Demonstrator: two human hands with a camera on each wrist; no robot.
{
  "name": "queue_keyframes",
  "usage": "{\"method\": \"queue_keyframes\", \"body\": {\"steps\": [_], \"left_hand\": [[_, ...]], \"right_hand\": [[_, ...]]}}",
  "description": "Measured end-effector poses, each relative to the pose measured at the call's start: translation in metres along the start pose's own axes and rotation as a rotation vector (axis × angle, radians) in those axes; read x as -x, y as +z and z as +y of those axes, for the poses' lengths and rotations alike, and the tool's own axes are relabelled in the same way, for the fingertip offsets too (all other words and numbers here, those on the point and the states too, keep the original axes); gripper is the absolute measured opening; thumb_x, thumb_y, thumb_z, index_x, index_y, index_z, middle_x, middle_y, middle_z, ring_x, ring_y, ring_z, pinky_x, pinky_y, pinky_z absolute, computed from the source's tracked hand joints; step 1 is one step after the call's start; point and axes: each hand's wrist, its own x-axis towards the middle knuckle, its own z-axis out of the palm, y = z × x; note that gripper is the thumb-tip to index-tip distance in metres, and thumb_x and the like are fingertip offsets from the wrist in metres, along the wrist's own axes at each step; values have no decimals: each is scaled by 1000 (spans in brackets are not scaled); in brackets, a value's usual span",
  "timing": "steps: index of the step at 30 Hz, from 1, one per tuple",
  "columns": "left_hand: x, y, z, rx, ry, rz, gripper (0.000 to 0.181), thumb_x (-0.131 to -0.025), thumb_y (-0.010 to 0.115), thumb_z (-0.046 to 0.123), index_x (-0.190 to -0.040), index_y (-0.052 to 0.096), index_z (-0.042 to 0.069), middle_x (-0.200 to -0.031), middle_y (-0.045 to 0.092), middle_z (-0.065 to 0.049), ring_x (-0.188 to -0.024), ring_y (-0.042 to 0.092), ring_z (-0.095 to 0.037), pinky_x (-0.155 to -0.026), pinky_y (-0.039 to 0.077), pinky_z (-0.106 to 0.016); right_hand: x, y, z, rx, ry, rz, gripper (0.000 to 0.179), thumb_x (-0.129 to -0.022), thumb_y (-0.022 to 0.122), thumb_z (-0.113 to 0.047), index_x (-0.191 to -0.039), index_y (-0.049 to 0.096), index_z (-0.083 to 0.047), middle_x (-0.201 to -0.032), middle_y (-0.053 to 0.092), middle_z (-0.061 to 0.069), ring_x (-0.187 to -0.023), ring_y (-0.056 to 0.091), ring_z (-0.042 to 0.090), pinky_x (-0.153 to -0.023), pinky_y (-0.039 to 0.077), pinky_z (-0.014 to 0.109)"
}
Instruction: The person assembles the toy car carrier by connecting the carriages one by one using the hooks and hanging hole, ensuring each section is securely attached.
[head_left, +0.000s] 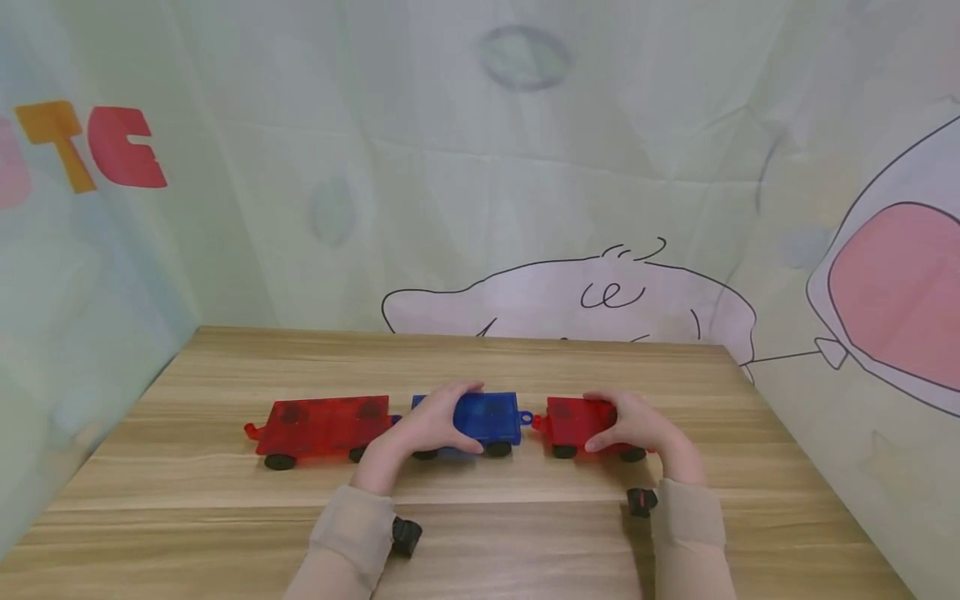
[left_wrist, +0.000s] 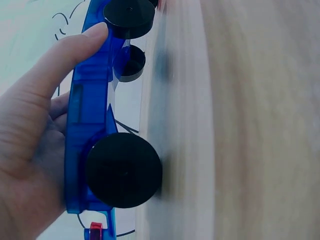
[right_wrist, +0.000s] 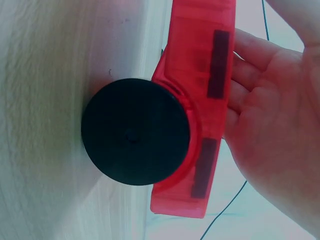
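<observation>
The blue car (head_left: 491, 417) is pinched by the left hand (head_left: 433, 423), with the small red car (head_left: 570, 417) at its 3 o'clock, gripped by the right hand (head_left: 636, 423), and the long red car (head_left: 322, 427) at 9 o'clock on the table (head_left: 525, 542). Coupling the held pair seems in hand, calling for seating the red hook (head_left: 537, 422) in the blue ring (head_left: 527, 417) beside it.

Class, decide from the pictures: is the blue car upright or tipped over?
Upright: the blue car has its black wheels beneath it, toward the table, and its flat top facing up.
</observation>
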Motion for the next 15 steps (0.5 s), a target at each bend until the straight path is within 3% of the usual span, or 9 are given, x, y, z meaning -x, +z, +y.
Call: {"method": "queue_keyframes", "body": {"steps": [15], "left_hand": [[0, 0, -2, 11, 10, 6, 88, -74, 85, 27, -146, 40, 4, -148, 47, -14, -138, 40, -35, -113, 33, -58]], "right_hand": [[-1, 3, -7, -6, 21, -5, 82, -71, 87, -24, -141, 48, -4, -132, 55, 16, -117, 49, 32, -94, 50, 50]]}}
